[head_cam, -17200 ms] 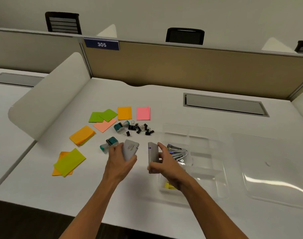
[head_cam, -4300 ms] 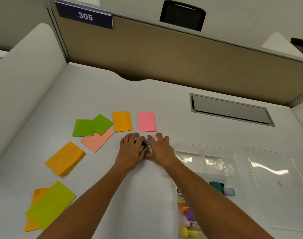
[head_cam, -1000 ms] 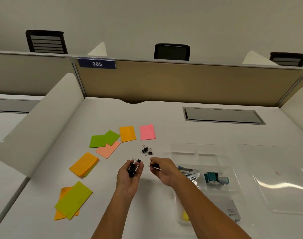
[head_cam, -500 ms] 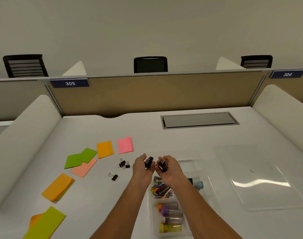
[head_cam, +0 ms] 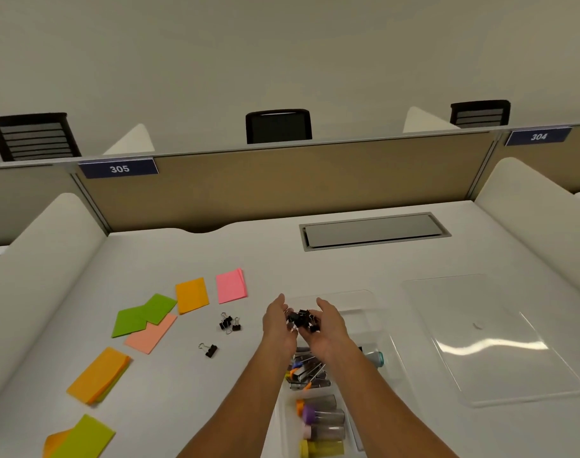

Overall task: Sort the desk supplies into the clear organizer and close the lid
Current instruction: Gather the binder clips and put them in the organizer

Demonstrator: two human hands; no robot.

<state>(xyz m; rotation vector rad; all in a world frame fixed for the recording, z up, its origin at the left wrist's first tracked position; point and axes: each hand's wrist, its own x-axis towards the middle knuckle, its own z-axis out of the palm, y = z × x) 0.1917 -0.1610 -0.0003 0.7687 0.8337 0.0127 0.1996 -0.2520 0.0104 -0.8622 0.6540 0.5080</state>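
Observation:
My left hand (head_cam: 278, 325) and my right hand (head_cam: 328, 327) are cupped side by side, palms facing each other, with a bunch of black binder clips (head_cam: 302, 319) held between them above the far end of the clear organizer (head_cam: 386, 328). The organizer holds staplers (head_cam: 306, 371), capped tubes (head_cam: 321, 421) and a teal-ended item (head_cam: 376, 358). A pair of binder clips (head_cam: 229, 322) and a single one (head_cam: 210, 349) lie on the desk to the left. The clear lid (head_cam: 490, 338) lies flat to the right.
Sticky-note pads lie on the left: pink (head_cam: 231, 285), orange (head_cam: 192, 295), green (head_cam: 143, 315), salmon (head_cam: 151, 332), an orange stack (head_cam: 98, 375) and a lime one (head_cam: 83, 438). White side dividers, a tan back partition and a grey cable hatch (head_cam: 374, 230) bound the desk.
My two hands moved a little further over the organizer's far end and opened into a cupped pose, the clips now bunched between them. The camera tilted slightly.

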